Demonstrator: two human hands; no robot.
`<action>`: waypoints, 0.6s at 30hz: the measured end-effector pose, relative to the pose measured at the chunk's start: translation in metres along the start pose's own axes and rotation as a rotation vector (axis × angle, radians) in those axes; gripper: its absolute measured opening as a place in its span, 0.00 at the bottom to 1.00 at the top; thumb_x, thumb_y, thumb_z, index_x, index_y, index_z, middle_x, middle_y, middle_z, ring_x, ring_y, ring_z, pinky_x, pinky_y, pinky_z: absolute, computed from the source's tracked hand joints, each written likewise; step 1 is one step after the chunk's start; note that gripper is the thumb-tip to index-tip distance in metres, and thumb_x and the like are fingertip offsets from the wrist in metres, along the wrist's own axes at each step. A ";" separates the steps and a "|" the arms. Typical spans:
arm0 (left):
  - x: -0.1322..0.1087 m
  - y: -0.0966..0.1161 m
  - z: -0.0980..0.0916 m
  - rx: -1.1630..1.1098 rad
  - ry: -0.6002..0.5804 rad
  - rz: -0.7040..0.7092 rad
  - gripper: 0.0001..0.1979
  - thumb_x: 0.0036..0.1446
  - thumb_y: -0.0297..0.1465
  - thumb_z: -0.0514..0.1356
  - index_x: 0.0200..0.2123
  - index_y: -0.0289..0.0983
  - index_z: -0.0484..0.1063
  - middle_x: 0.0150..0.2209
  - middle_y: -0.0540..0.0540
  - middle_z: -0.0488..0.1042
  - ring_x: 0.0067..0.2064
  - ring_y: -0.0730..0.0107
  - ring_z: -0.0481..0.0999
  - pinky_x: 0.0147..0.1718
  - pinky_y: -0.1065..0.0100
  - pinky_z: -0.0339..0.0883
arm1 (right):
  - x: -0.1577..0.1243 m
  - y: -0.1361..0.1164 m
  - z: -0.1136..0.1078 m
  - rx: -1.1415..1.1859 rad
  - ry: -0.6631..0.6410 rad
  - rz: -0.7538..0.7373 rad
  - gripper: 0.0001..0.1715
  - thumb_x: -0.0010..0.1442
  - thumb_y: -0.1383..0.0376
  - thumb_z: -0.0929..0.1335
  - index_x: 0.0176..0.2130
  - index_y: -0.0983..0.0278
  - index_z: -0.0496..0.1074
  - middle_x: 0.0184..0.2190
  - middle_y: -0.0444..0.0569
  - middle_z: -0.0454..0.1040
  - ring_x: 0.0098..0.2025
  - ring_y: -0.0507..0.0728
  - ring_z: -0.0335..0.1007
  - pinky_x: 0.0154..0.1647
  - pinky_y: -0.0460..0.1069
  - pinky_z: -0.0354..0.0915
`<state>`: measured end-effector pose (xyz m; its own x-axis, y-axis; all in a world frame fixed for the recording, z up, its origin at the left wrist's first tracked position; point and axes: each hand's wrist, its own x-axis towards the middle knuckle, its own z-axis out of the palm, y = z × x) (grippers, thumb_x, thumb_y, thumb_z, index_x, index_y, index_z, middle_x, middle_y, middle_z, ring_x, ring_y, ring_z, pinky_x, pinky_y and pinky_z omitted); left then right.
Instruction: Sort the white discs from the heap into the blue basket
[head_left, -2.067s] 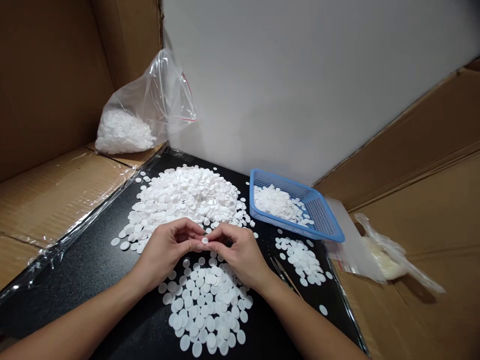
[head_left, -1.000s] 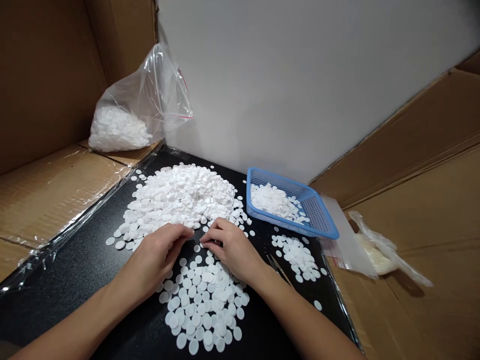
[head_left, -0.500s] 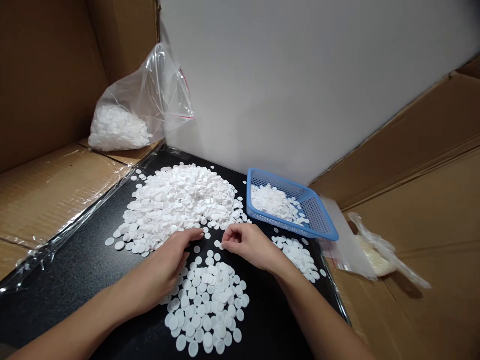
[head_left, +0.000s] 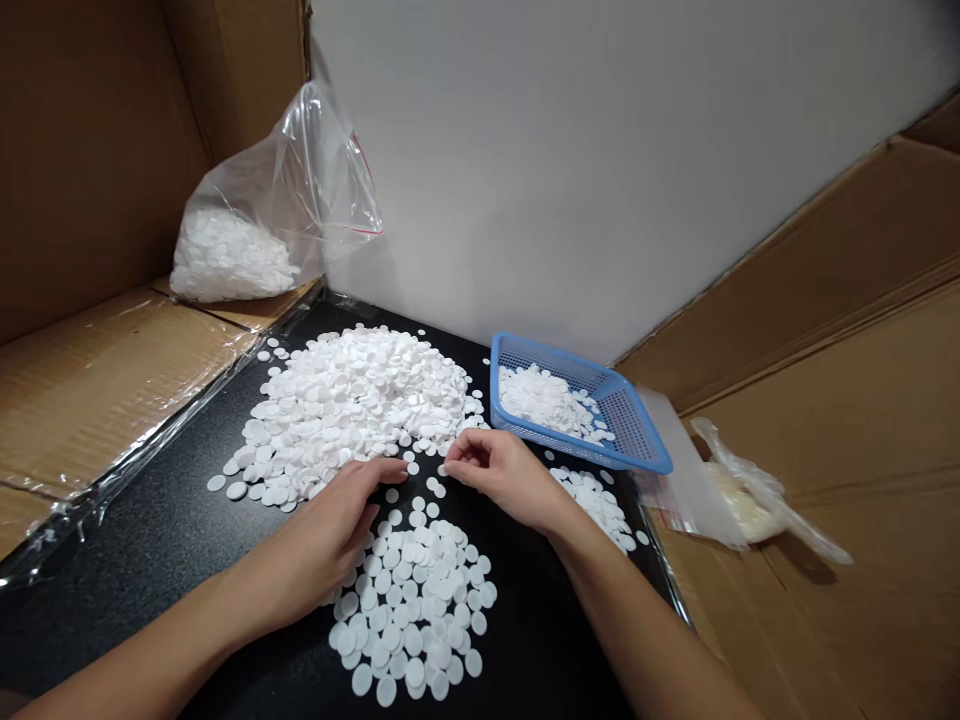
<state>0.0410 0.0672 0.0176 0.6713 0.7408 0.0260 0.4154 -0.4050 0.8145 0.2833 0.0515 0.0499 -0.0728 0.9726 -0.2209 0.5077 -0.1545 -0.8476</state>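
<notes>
My left hand [head_left: 337,525] rests low over the black tabletop, fingers stretched forward and thumb apart, its fingertips beside a loose white disc [head_left: 413,468]. Thumb and index finger of my right hand [head_left: 506,475] pinch together at the edge of a small white disc [head_left: 442,470]. Behind both hands spreads a large heap of white discs [head_left: 367,390]. A smaller, flatter pile of discs [head_left: 420,610] lies nearer to me, partly covered by my left hand. Several single discs are scattered between the two piles.
A blue plastic basket [head_left: 652,440] holding more discs stands at the back right. Beside my right wrist lies another small pile [head_left: 596,500]. A clear zip bag of white pieces [head_left: 232,255] sits on cardboard at left. Another plastic bag [head_left: 750,500] lies right of the table [head_left: 172,510].
My right hand has moved slightly up toward the large heap, with a disc at its fingertips. Two discs now lie just below it. My left hand has hardly moved.
</notes>
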 end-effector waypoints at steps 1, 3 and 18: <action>0.000 0.000 0.000 -0.002 -0.003 0.001 0.21 0.66 0.25 0.50 0.59 0.45 0.65 0.57 0.42 0.72 0.57 0.57 0.73 0.56 0.55 0.69 | 0.000 0.001 -0.004 -0.024 -0.014 0.028 0.04 0.55 0.66 0.71 0.28 0.65 0.74 0.23 0.41 0.70 0.26 0.50 0.63 0.26 0.44 0.59; 0.000 0.002 -0.001 -0.014 -0.020 -0.004 0.21 0.66 0.25 0.50 0.59 0.45 0.65 0.57 0.43 0.72 0.57 0.58 0.73 0.56 0.56 0.69 | 0.000 0.003 -0.009 -0.064 -0.099 0.101 0.05 0.54 0.67 0.71 0.26 0.64 0.73 0.21 0.40 0.67 0.24 0.50 0.62 0.23 0.44 0.59; -0.004 0.014 -0.004 -0.005 -0.152 0.030 0.21 0.68 0.33 0.54 0.63 0.48 0.62 0.59 0.43 0.70 0.57 0.58 0.73 0.55 0.61 0.69 | -0.008 -0.006 0.016 -0.009 -0.204 -0.012 0.12 0.63 0.72 0.63 0.32 0.63 0.75 0.26 0.44 0.72 0.25 0.51 0.70 0.28 0.46 0.66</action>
<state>0.0418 0.0610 0.0307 0.7687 0.6385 -0.0380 0.3913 -0.4225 0.8175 0.2668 0.0422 0.0487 -0.2509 0.9186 -0.3052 0.5136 -0.1409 -0.8464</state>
